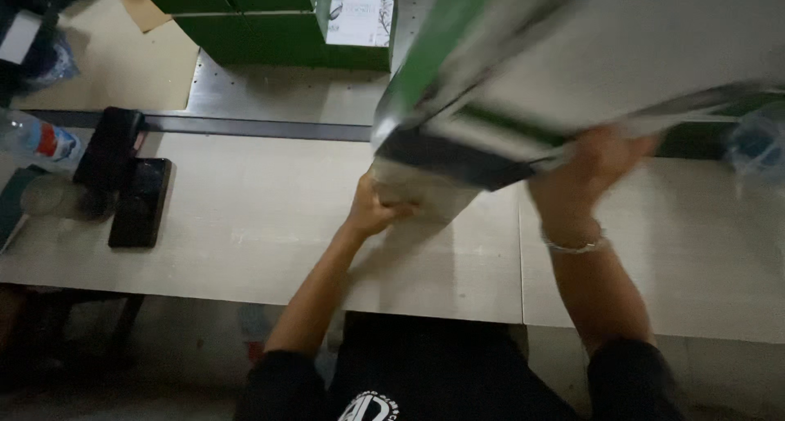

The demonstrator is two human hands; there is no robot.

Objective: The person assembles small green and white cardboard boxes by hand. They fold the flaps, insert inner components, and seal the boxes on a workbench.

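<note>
- Nearest to me I see a black shirt with a white emblem, and below the desk edge a dim floor I cannot make out.
- My left hand [374,211] is closed on the lower corner of a flat cardboard box [572,69], grey-white with green and black bands, badly blurred.
- My right hand [601,155], a thin bracelet [575,246] at its wrist, grips the box's underside from the right; the box is held tilted above the desk, filling the upper right.
- The desk [245,225] is pale wood-grain panels with a seam running front to back.
- At its left lie a black phone [141,202], a black case [108,150] just beside it, and a clear plastic bottle [37,139].
- Beyond a dark rail sits a perforated metal plate [278,94], with green cartons [270,20] stacked on it.
</note>
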